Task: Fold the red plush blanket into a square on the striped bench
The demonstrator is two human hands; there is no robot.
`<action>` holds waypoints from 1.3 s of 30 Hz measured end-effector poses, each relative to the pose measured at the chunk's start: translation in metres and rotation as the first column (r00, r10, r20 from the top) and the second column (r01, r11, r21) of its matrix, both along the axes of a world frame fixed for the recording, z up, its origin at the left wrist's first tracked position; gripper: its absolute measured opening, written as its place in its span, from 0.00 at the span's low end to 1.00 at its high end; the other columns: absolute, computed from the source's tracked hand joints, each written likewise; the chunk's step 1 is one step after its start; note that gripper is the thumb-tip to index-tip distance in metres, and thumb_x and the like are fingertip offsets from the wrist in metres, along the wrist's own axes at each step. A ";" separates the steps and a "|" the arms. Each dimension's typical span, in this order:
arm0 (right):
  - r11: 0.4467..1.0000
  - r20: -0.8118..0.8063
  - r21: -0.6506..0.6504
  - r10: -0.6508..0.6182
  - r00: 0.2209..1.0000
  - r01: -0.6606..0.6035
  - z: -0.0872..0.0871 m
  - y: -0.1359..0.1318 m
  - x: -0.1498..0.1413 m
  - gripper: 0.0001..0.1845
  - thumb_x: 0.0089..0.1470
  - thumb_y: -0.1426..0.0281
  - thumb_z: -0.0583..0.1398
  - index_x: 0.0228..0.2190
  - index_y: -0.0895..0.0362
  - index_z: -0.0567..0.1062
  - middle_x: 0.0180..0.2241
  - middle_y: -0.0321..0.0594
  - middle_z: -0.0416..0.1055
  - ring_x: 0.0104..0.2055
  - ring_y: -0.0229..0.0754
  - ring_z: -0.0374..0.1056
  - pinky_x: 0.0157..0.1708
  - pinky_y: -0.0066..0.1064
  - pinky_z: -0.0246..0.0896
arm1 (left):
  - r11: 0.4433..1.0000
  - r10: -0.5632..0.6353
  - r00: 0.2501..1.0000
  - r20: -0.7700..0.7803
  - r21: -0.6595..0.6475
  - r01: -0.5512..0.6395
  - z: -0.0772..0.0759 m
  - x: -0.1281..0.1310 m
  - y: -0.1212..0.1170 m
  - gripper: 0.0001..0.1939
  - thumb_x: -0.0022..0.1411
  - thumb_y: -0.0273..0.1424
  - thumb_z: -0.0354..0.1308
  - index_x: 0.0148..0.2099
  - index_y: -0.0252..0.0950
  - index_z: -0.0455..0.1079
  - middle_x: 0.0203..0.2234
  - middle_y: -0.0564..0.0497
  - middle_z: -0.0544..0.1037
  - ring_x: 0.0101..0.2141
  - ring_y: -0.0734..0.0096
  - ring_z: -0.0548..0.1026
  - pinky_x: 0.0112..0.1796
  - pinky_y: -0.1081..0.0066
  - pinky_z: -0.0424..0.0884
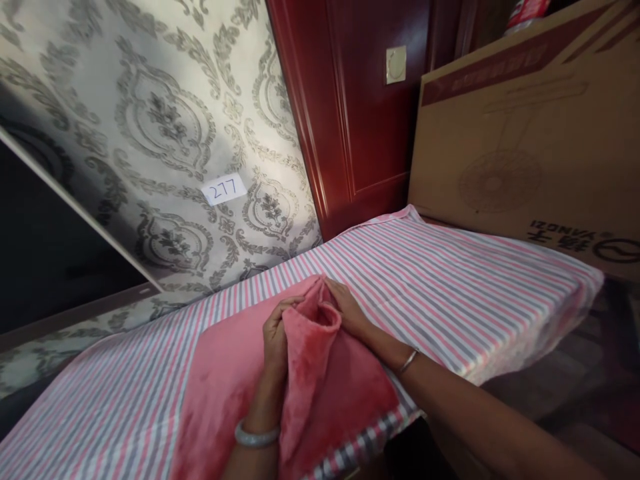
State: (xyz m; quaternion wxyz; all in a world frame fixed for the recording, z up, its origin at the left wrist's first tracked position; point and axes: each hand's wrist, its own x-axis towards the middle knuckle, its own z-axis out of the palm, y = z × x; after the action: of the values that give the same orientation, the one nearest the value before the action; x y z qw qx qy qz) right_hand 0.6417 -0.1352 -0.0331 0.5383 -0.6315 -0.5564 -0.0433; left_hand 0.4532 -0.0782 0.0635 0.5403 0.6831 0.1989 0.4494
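A pink plush cloth [225,363] lies over the near middle of a table with a striped tablecloth [430,287]. Part of it is lifted and folded into a loose, open pouch shape between my hands. On the left of this fold, my left hand [279,333] grips the cloth, its fingers curled over the edge. My right hand [346,305] pinches the cloth at the far right of the fold, with some fingertips hidden behind the fabric. Whether the cloth is a cover or a plain piece, I cannot tell.
Behind the table stands a patterned wall with a paper label [224,189] reading 277. A dark red wooden panel [370,133] and a large cardboard box [505,140] stand at the back right. A dark screen-like panel [55,240] is at the left.
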 end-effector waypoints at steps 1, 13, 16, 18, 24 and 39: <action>1.000 0.022 -0.016 -0.009 1.000 0.009 0.001 -0.001 -0.001 0.35 0.63 0.60 0.57 0.68 0.55 0.58 0.66 0.50 0.59 0.67 0.52 0.56 0.65 0.50 0.52 | 1.000 0.013 1.000 0.005 0.009 -0.013 0.001 -0.001 0.000 0.09 0.55 0.35 0.59 0.35 0.38 0.79 0.40 0.47 0.82 0.44 0.60 0.77 0.50 0.64 0.71; 0.989 0.227 -0.112 -0.065 0.972 0.093 0.020 -0.013 -0.014 0.25 0.60 0.69 0.57 0.58 0.57 0.71 0.60 0.50 0.68 0.62 0.55 0.58 0.62 0.53 0.55 | 0.995 0.095 0.993 0.074 0.029 -0.098 -0.001 -0.006 0.001 0.08 0.57 0.35 0.59 0.36 0.39 0.77 0.41 0.49 0.82 0.45 0.60 0.77 0.52 0.63 0.70; 0.986 0.256 -0.147 -0.043 0.966 0.083 0.022 -0.015 -0.015 0.24 0.61 0.68 0.57 0.58 0.57 0.71 0.61 0.50 0.67 0.64 0.54 0.56 0.62 0.52 0.54 | 0.993 0.103 0.993 0.062 0.049 -0.106 0.001 -0.006 0.000 0.10 0.58 0.35 0.58 0.39 0.38 0.78 0.42 0.48 0.82 0.46 0.60 0.77 0.52 0.63 0.69; 0.982 0.271 -0.175 -0.023 0.962 0.073 0.023 -0.015 -0.016 0.25 0.62 0.67 0.57 0.60 0.56 0.70 0.62 0.49 0.66 0.65 0.53 0.55 0.62 0.51 0.53 | 0.993 0.084 0.995 0.059 0.077 -0.089 0.001 -0.006 -0.001 0.09 0.58 0.36 0.58 0.36 0.39 0.78 0.42 0.48 0.82 0.47 0.60 0.77 0.52 0.63 0.69; 0.977 0.206 -0.207 0.089 0.974 -0.046 0.023 -0.006 -0.009 0.25 0.65 0.65 0.54 0.61 0.57 0.67 0.62 0.51 0.65 0.63 0.53 0.58 0.62 0.49 0.54 | 0.995 -0.022 1.000 -0.021 0.097 0.024 0.000 -0.001 -0.006 0.09 0.57 0.32 0.57 0.35 0.38 0.78 0.40 0.48 0.82 0.45 0.60 0.77 0.50 0.63 0.70; 0.998 0.065 -0.064 0.013 0.998 -0.008 0.022 -0.019 -0.007 0.24 0.58 0.73 0.54 0.54 0.56 0.75 0.55 0.48 0.73 0.57 0.50 0.67 0.60 0.45 0.59 | 0.996 -0.060 0.997 -0.057 0.058 0.063 -0.004 -0.001 -0.004 0.11 0.58 0.31 0.58 0.40 0.37 0.80 0.42 0.47 0.82 0.46 0.60 0.77 0.52 0.64 0.69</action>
State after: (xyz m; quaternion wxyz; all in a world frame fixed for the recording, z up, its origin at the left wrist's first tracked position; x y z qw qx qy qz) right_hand 0.6348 -0.1541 -0.0116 0.4997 -0.6437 -0.5780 -0.0432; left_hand 0.4518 -0.0823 0.0593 0.5276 0.7169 0.1792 0.4191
